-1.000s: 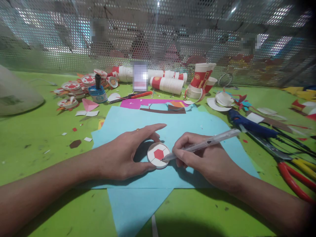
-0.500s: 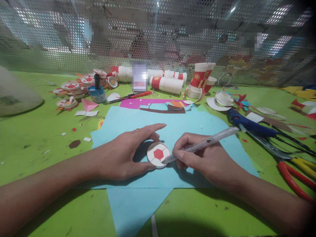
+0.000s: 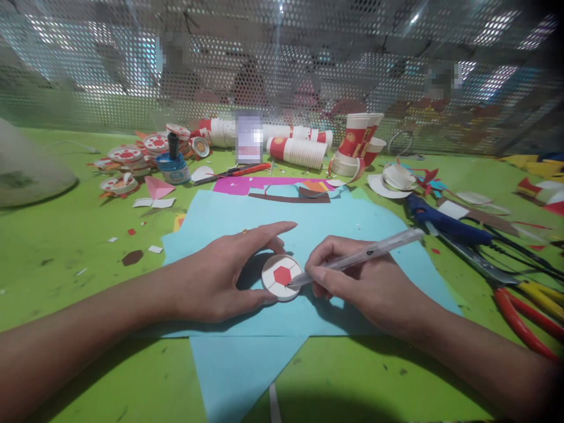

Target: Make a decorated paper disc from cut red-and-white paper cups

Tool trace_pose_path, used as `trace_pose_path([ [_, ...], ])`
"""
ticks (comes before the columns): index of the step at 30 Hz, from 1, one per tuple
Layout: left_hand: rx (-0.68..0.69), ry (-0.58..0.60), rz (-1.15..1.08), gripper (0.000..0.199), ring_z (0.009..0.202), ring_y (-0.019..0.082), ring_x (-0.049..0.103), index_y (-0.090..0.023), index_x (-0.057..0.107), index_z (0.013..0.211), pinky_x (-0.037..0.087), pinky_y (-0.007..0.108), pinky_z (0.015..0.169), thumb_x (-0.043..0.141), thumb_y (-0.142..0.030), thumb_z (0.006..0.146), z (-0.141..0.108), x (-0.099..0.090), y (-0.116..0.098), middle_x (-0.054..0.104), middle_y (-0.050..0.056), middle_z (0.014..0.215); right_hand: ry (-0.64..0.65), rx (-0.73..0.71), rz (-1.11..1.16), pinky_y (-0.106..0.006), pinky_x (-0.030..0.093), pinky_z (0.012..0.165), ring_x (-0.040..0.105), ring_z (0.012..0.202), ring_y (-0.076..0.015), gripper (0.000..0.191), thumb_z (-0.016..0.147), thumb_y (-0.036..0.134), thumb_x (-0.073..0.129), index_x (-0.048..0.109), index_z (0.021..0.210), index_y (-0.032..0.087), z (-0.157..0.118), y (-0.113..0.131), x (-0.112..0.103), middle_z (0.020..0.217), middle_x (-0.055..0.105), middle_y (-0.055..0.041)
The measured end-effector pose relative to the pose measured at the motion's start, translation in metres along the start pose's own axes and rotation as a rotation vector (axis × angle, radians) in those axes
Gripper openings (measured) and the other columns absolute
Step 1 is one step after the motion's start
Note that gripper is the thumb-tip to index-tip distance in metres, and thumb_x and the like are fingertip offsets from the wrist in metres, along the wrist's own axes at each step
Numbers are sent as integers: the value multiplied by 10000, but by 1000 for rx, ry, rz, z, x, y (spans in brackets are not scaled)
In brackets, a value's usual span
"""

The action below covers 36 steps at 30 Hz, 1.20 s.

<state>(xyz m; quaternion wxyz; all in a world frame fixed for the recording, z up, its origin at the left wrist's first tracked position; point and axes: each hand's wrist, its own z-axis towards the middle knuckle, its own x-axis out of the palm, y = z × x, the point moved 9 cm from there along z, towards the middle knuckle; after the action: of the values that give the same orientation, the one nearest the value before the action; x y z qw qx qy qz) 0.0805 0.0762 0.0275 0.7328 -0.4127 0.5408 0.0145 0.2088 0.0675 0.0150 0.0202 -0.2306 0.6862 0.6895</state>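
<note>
A small white paper disc (image 3: 269,275) with a raised rim lies on light blue paper (image 3: 247,208). A red hexagon (image 3: 282,275) sits at its middle, with thin dark lines running out from the corners. My left hand (image 3: 229,273) curves around the disc's left side, thumb at the lower edge and fingers at the upper edge, steadying it. Pinched in my right hand (image 3: 348,279) is a pen (image 3: 374,251) with a pale, clear barrel. Its tip touches the disc just beside the hexagon's lower right corner.
Scissors with red and yellow handles (image 3: 513,323) and a blue glue gun (image 3: 453,220) lie at the right. Behind the paper stand an ink bottle (image 3: 173,169), stacked paper cups (image 3: 299,153) and red-and-white paper crafts (image 3: 127,155). A perforated screen (image 3: 282,64) closes the back.
The pen tip has shifted slightly up and left, closer to the hexagon's corner. My left hand and the disc stay nearly where they were.
</note>
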Motion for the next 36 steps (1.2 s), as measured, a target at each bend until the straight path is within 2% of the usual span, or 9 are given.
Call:
trace_pose_path([
  [11,-3,-19,7,780,1076,233,580,-273,193,1461,459,371,921,621,-329,812,1,-1,1,565,74,1272,13,32,8,-238,383,497,482,533,-110,78,768,175,597,589,691,180,-1,-1,0,579,592,20],
  [17,9,-26,11,759,1102,240,569,-271,217,1454,459,369,926,616,-347,813,0,-2,0,568,79,1280,-1,32,104,-232,426,531,541,544,-112,59,748,145,607,595,704,181,-1,-2,0,569,611,23],
  [23,-8,-59,-11,768,1047,238,598,-280,225,1455,477,384,900,625,-341,802,0,-4,2,578,81,1265,-28,7,25,-237,408,523,513,558,-113,61,761,150,591,602,715,188,1,-1,-2,611,614,18],
  [36,0,-20,19,773,1074,234,585,-271,199,1456,464,373,918,621,-330,811,0,-2,0,568,77,1269,8,19,-16,-253,392,525,499,561,-123,72,775,176,583,590,705,189,-1,-1,1,601,598,14],
])
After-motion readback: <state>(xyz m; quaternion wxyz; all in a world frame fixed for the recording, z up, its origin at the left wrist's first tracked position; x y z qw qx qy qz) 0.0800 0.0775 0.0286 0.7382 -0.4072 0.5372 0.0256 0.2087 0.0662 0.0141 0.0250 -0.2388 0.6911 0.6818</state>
